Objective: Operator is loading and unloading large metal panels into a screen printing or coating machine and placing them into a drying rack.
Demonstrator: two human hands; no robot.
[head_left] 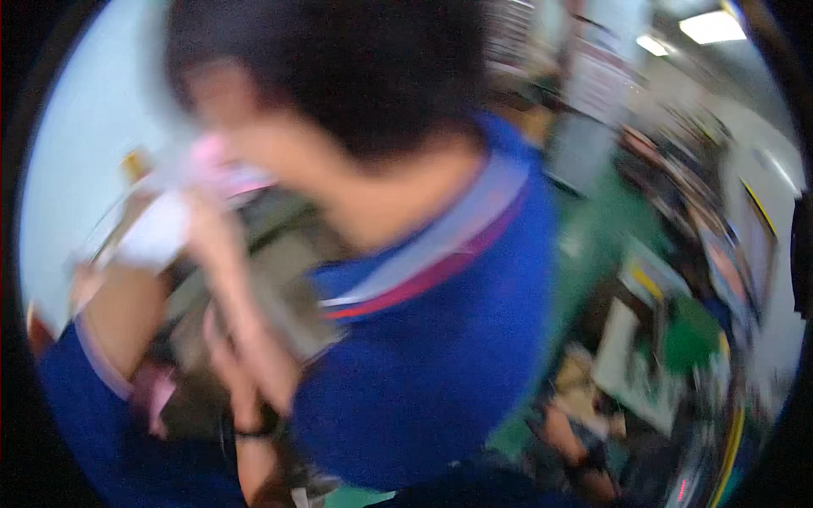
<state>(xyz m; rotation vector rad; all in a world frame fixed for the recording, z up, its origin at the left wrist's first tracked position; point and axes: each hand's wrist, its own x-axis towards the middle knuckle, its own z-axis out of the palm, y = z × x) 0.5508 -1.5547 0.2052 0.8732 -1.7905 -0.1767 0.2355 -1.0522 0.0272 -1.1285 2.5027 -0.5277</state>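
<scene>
The left hand (227, 356) is showing beside a co-worker's forearm (237, 296); the right hand (563, 432) is showing near a tan item (577, 385). Blur is hiding each grip: I cannot tell its opening or hold.

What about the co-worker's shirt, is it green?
No, the co-worker's shirt is blue, with a pale band and a red stripe along its collar.

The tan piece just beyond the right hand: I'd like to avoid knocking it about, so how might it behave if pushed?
The tan piece probably wouldn't roll, since its outline looks irregular rather than round. It may not be very slippery, as no glossy highlight shows on it. Blur hides whether it is stiff.
</scene>
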